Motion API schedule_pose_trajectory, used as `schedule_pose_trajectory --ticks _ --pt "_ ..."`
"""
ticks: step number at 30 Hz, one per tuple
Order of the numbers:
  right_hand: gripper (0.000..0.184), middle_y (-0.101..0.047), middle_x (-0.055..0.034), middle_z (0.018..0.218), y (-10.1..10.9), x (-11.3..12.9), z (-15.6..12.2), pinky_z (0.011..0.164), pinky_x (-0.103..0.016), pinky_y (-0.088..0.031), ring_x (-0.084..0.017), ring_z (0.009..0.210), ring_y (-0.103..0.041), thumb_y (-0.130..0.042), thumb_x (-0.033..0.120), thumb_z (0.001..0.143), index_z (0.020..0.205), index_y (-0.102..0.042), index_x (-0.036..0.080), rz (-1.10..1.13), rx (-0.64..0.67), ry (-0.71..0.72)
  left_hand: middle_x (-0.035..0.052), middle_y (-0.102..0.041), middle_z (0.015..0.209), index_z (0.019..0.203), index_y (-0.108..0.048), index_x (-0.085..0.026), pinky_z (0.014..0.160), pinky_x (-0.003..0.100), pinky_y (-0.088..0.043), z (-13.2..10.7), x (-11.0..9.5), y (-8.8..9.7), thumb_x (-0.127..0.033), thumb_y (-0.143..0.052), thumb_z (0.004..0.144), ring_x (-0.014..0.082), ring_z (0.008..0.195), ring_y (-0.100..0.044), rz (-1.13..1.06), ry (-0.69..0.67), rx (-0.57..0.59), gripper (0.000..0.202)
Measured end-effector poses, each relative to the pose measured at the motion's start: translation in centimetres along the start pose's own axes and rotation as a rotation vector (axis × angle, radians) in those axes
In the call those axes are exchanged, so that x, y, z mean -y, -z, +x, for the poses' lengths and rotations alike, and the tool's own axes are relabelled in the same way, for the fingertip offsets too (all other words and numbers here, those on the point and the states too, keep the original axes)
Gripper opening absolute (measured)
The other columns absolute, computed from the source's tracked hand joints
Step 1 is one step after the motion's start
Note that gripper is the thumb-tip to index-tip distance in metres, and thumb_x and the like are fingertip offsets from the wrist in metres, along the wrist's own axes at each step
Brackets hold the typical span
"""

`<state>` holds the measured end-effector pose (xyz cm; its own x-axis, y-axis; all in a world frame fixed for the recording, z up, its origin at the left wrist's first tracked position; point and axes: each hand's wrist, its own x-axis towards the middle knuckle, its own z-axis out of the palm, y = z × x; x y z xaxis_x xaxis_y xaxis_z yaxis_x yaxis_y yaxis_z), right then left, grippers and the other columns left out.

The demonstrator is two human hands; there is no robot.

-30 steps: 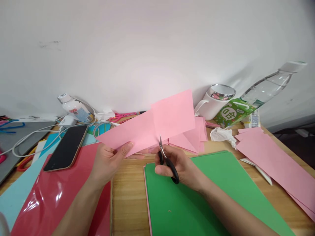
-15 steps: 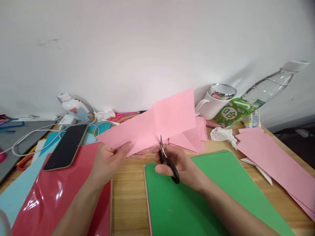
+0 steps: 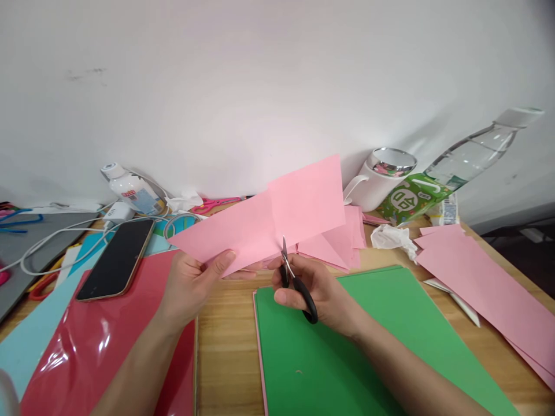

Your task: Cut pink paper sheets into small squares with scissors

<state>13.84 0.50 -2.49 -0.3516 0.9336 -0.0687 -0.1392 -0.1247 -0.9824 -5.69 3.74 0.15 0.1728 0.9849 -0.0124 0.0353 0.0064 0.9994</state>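
Observation:
My left hand (image 3: 193, 284) pinches the near left edge of a long pink paper strip (image 3: 260, 216), holding it up above the table. My right hand (image 3: 318, 292) grips black-handled scissors (image 3: 295, 283), whose blades point up into the strip's lower edge at a fold line near its middle. Under my right hand lies a green sheet (image 3: 368, 341) on the wooden table (image 3: 223, 341).
A red glossy sheet (image 3: 95, 341) and a dark phone (image 3: 117, 260) lie at left, with white cables and a small bottle (image 3: 130, 190) behind. Pink paper pieces (image 3: 477, 283), a white mug (image 3: 377, 179), a green packet and a clear bottle (image 3: 472, 153) sit at right.
Almost nothing differs: the pink strip has shifted very slightly and the scissors stay at its lower edge.

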Motion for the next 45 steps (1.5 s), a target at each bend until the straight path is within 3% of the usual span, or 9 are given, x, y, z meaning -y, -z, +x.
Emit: schedule_pose_trajectory --ticks 22,35,42,45 --pt "0.035 -0.053 -0.0015 0.080 0.14 -0.38 0.03 0.071 -0.027 -0.044 -0.012 0.075 -0.052 -0.072 0.031 0.068 0.094 -0.054 0.015 -0.059 -0.017 0.031 0.0078 -0.073 0.084 0.099 -0.067 -0.013 0.063 0.035 -0.058 -0.05 0.26 0.22 -0.026 -0.064 0.075 0.0255 0.074 -0.069 0.008 -0.011 -0.008 0.028" --pt "0.037 -0.053 -0.0018 0.080 0.16 -0.19 0.03 0.072 -0.028 -0.044 -0.012 0.075 -0.052 -0.071 0.035 0.067 0.094 -0.054 0.016 -0.073 -0.011 0.031 0.0081 -0.072 0.091 0.105 -0.064 -0.014 0.063 0.036 -0.058 -0.02 0.32 0.29 -0.024 -0.063 0.075 0.0263 0.077 -0.069 -0.010 -0.015 0.032 0.031" --pt "0.037 -0.053 -0.0020 0.081 0.23 -0.17 0.02 0.072 -0.028 -0.044 -0.013 0.076 -0.052 -0.071 0.036 0.068 0.094 -0.054 0.018 -0.090 -0.007 0.038 0.0084 -0.073 0.083 0.098 -0.066 -0.012 0.059 0.034 -0.057 -0.16 -0.30 -0.36 -0.027 -0.065 0.073 0.0261 0.072 -0.070 0.014 -0.006 -0.044 0.029" --pt "0.037 -0.054 -0.0020 0.081 0.24 -0.23 0.02 0.073 -0.029 -0.044 -0.014 0.077 -0.052 -0.071 0.037 0.068 0.095 -0.055 0.018 -0.089 -0.012 0.040 0.0078 -0.073 0.083 0.099 -0.066 -0.013 0.062 0.035 -0.057 -0.19 -0.32 -0.29 -0.028 -0.064 0.074 0.0261 0.074 -0.069 0.024 0.001 -0.019 0.029"
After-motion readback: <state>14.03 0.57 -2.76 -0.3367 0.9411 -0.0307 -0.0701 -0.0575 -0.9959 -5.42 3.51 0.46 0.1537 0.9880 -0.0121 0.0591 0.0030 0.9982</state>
